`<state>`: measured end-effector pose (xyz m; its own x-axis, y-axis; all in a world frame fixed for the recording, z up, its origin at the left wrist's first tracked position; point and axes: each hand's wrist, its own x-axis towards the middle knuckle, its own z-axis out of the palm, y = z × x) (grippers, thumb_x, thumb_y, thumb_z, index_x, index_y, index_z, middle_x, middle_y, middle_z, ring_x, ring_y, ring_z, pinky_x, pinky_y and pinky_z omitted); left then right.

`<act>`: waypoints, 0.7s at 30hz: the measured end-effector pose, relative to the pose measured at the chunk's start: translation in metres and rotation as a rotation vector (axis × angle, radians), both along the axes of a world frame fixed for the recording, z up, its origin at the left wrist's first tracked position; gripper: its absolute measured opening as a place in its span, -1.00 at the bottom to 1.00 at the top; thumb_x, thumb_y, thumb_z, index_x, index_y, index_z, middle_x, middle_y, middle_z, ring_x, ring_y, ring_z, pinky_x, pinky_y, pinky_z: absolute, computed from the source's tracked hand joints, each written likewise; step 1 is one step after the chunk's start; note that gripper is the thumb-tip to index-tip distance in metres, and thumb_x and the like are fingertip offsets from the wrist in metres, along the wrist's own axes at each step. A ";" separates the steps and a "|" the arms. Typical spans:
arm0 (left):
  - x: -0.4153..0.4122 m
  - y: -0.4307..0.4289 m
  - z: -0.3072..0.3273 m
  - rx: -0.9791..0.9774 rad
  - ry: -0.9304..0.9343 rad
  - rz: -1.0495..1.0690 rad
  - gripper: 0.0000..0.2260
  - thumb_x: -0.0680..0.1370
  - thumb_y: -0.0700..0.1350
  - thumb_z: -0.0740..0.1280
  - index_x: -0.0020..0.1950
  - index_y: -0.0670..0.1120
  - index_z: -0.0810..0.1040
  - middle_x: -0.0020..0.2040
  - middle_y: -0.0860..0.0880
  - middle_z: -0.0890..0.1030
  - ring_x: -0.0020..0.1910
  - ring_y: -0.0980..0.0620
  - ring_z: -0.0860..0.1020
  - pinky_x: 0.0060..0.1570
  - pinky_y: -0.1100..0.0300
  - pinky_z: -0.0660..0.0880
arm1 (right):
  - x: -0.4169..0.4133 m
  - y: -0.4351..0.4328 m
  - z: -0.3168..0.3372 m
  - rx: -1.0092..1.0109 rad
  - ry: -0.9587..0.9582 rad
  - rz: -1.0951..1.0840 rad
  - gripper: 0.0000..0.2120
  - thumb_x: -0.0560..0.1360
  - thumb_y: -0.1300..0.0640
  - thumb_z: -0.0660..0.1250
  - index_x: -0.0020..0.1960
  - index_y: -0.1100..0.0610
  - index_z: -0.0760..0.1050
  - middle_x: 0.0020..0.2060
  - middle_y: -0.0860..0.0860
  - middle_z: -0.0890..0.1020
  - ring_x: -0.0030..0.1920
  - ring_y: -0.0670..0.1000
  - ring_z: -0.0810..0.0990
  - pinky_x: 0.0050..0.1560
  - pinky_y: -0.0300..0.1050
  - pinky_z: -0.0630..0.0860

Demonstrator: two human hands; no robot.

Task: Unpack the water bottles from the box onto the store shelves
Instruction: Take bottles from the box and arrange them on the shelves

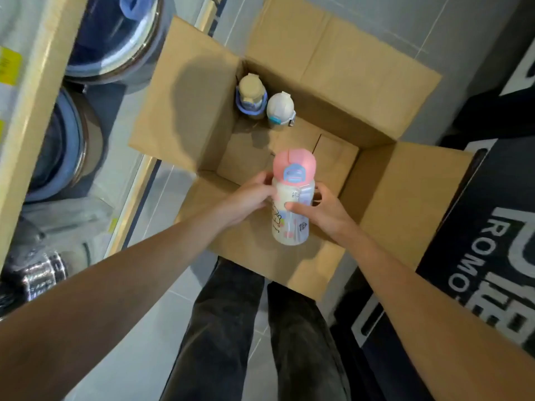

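Grey tiled store floor, open cardboard box (185, 111) standing on it. Pink-capped water bottle (293, 192) is held above the box's near side, clear of the box bottom. Left hand (252, 198) holds the upper body just under the cap, fingers curled round it. Right hand (327, 212) holds the opposite side, thumb across the front.

Risks, as a judgement: both grips sit high on smooth plastic, so the bottle could slip and fall back into the box. Its base could also clip the near flap on the way out. The swing left to the shelf (31, 111) passes close to glass-lidded pots (115, 39).

Long axis runs near vertical in frame and the bottle is tilted: cap points away from the person, base toward them.

Two more bottles stand upright and touching in the far left corner, a blue-collared bottle (251, 95) and a white-capped bottle (280, 110). Dark lettered mat (492, 256) lies to the right.
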<state>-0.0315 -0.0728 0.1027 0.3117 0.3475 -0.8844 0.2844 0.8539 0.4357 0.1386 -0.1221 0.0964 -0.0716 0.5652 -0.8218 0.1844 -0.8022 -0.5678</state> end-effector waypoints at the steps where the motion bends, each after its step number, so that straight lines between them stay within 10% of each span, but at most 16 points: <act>1: -0.002 -0.005 0.016 -0.012 -0.013 0.040 -0.46 0.39 -0.31 0.26 0.37 -0.17 0.32 0.08 -0.04 0.51 0.01 0.06 0.48 0.13 0.16 0.45 | -0.002 -0.004 0.016 0.004 0.016 0.003 -0.52 0.38 0.09 0.51 0.21 0.04 0.37 -0.09 -0.17 0.53 -0.11 -0.22 0.53 -0.28 -0.46 0.46; 8: -0.036 -0.057 0.159 0.053 -0.101 0.197 -0.56 0.52 -0.11 0.36 0.34 -0.06 0.28 0.24 -0.06 0.50 0.12 0.06 0.54 0.07 0.17 0.51 | -0.031 -0.020 0.156 0.047 0.111 0.234 -0.38 0.35 -0.24 0.45 0.28 0.04 0.39 0.07 -0.03 0.65 0.02 -0.05 0.65 0.09 -0.07 0.58; 11: -0.065 -0.080 0.221 0.135 -0.097 0.241 -0.40 0.45 0.00 0.42 0.44 0.00 0.27 0.30 -0.01 0.52 0.23 0.05 0.53 0.17 0.14 0.51 | -0.056 -0.018 0.216 0.066 0.185 0.374 -0.63 0.49 0.01 0.39 0.24 0.05 0.39 0.04 -0.04 0.64 -0.03 -0.05 0.65 -0.09 -0.27 0.59; 15: -0.108 -0.114 0.299 0.262 -0.066 0.388 -0.73 0.58 -0.15 0.28 0.25 0.10 0.39 0.14 0.05 0.59 0.07 0.13 0.59 -0.04 0.28 0.57 | -0.107 -0.022 0.282 0.119 0.257 0.612 -0.63 0.47 0.16 0.42 0.26 0.09 0.45 0.07 0.05 0.66 0.03 0.01 0.67 0.06 -0.07 0.59; 21: -0.182 -0.205 0.375 0.405 0.012 0.780 -0.73 0.52 -0.22 0.35 0.21 -0.06 0.49 0.06 -0.01 0.65 0.00 0.08 0.64 -0.06 0.25 0.58 | -0.205 -0.058 0.366 0.206 0.319 0.959 -0.70 0.51 0.27 0.35 0.22 0.15 0.44 0.00 -0.03 0.64 -0.14 -0.25 0.64 -0.21 -0.41 0.53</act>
